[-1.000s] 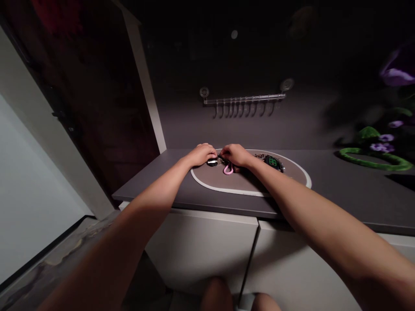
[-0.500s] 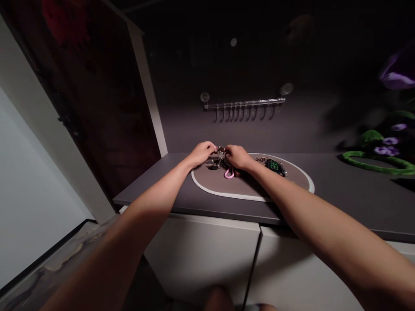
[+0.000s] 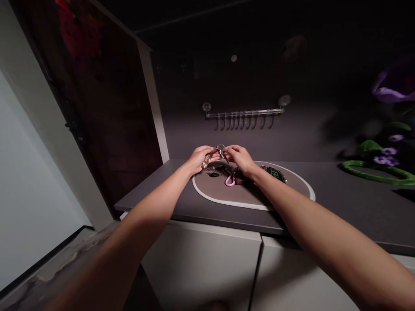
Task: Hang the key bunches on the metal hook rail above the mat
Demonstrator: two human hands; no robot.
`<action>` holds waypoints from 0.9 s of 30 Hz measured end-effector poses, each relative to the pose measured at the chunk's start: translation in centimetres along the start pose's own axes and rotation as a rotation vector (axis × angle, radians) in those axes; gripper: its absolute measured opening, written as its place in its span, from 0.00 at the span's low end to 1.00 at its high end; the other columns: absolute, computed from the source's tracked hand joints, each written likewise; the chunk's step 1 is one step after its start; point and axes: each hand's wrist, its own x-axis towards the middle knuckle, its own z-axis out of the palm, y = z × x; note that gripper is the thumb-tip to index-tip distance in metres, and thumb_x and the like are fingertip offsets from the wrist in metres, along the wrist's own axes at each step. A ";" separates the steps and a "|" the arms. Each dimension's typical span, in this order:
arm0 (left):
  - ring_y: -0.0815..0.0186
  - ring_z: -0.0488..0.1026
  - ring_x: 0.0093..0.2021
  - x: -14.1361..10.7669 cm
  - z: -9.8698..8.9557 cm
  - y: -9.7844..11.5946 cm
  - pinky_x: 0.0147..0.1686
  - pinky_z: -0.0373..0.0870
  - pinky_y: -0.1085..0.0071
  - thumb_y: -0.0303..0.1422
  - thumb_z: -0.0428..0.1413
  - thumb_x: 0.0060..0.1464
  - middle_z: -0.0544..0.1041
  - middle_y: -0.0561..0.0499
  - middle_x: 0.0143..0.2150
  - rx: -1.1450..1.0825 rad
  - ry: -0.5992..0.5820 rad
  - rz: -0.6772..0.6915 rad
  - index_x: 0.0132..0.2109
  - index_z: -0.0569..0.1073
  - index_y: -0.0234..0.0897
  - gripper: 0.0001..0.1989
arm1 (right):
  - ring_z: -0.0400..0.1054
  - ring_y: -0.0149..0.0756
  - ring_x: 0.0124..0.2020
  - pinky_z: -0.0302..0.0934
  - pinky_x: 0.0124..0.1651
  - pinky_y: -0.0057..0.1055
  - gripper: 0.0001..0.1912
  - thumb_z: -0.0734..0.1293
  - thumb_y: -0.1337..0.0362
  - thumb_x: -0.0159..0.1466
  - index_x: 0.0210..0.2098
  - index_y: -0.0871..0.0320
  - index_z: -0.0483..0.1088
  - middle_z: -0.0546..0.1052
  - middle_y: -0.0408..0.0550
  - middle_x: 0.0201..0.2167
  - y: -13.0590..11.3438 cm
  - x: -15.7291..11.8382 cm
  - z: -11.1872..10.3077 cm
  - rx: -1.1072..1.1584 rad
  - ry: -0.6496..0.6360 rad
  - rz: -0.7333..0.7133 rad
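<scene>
keychain (image 3: 206, 161), held at the oval mat's (image 3: 214, 190) ten o'clock, is probably best steadied by its body while the clasp (image 3: 221, 152) is turned gently. the left hand (image 3: 197, 160) grips it, fingers curled beneath; the right hand (image 3: 241, 157), at its three o'clock, bends inward, whether pinching the clasp i cannot tell.

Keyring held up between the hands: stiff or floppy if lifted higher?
The keyring would probably swing loosely, since separate pieces cluster around its ring. The ring itself is likely stiff: it looks round and shiny, like metal. The tan tag in the left hand may flex little, as it looks straight; its material is unclear.
</scene>
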 end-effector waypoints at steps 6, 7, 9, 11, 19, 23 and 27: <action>0.64 0.77 0.31 -0.2 0.1 0.1 0.40 0.73 0.65 0.21 0.49 0.51 0.76 0.43 0.29 -0.057 -0.035 -0.024 0.31 0.65 0.30 0.03 | 0.64 0.29 0.28 0.59 0.37 0.29 0.13 0.64 0.58 0.53 0.30 0.62 0.71 0.74 0.45 0.27 0.2 -0.1 -0.1 -0.070 0.030 -0.128; 0.64 0.77 0.32 -0.2 0.1 0.1 0.40 0.73 0.65 0.21 0.49 0.51 0.76 0.43 0.30 -0.066 -0.037 -0.027 0.31 0.65 0.30 0.03 | 0.64 0.29 0.29 0.59 0.37 0.29 0.13 0.64 0.57 0.53 0.30 0.62 0.72 0.74 0.46 0.27 0.2 -0.1 -0.2 -0.072 0.034 -0.135; 0.64 0.76 0.33 -0.2 0.0 0.1 0.41 0.73 0.65 0.21 0.49 0.51 0.76 0.44 0.30 -0.081 -0.046 -0.031 0.31 0.66 0.30 0.03 | 0.64 0.30 0.29 0.59 0.38 0.29 0.13 0.64 0.57 0.53 0.30 0.62 0.72 0.74 0.46 0.28 0.3 0.1 -0.3 -0.068 0.038 -0.135; 0.65 0.76 0.32 -0.1 -0.1 0.1 0.41 0.73 0.65 0.21 0.50 0.50 0.75 0.44 0.30 -0.073 -0.051 -0.034 0.30 0.66 0.30 0.03 | 0.64 0.30 0.29 0.59 0.38 0.29 0.13 0.65 0.58 0.53 0.30 0.62 0.72 0.74 0.46 0.28 0.4 0.2 -0.4 -0.059 0.039 -0.130; 0.72 0.71 0.25 0.5 -0.6 -1.0 0.31 0.68 0.74 0.28 0.55 0.47 0.74 0.51 0.24 0.335 -0.011 0.047 0.29 0.71 0.31 0.03 | 0.61 0.29 0.31 0.57 0.39 0.27 0.12 0.60 0.57 0.57 0.30 0.60 0.65 0.70 0.45 0.29 0.3 0.3 -0.6 -0.097 0.028 -0.250; 0.71 0.69 0.27 0.7 -0.8 -1.3 0.35 0.66 0.72 0.30 0.56 0.46 0.75 0.51 0.26 0.558 -0.028 0.200 0.31 0.73 0.31 0.06 | 0.61 0.30 0.32 0.56 0.39 0.28 0.10 0.57 0.58 0.59 0.30 0.59 0.63 0.69 0.45 0.29 0.2 0.2 -0.8 -0.196 0.055 -0.303; 0.68 0.71 0.37 0.8 -0.7 -1.1 0.43 0.65 0.70 0.31 0.56 0.47 0.77 0.47 0.37 0.541 -0.032 0.328 0.39 0.74 0.32 0.11 | 0.61 0.31 0.33 0.55 0.40 0.28 0.11 0.56 0.59 0.60 0.30 0.59 0.62 0.69 0.46 0.31 0.0 0.2 -0.9 -0.297 0.069 -0.342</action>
